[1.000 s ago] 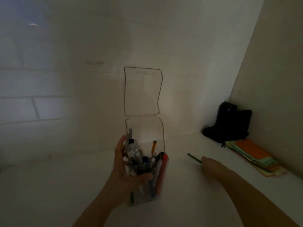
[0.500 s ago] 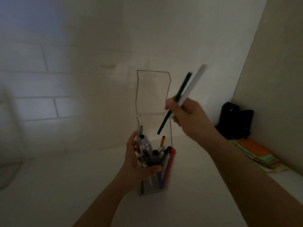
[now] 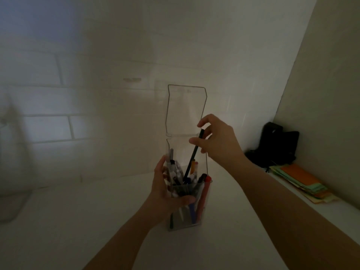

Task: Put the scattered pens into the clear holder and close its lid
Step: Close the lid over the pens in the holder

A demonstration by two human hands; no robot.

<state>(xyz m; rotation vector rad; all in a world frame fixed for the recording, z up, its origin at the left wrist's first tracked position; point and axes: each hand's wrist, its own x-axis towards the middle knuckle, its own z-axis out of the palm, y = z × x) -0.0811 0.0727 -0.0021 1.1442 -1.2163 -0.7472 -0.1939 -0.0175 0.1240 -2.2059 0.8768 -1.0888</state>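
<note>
A clear holder stands on the white table, and my left hand is wrapped around its left and front side. Several pens fill it, among them a red pen at the right. Its clear lid is hinged open and stands upright behind it. My right hand hovers above the holder's right side, pinching the top of a dark pen. The pen slants down, and its lower end sits among the other pens in the holder.
A black object sits in the back right corner against the side wall. A stack of coloured paper lies in front of it. A pale blurred object stands at the far left. A tiled wall rises behind the table.
My right hand picked up pens from the table, lifted them over the holder and has lowered the dark pen into it. The white pen it also held is out of sight. My left hand kept its hold.
</note>
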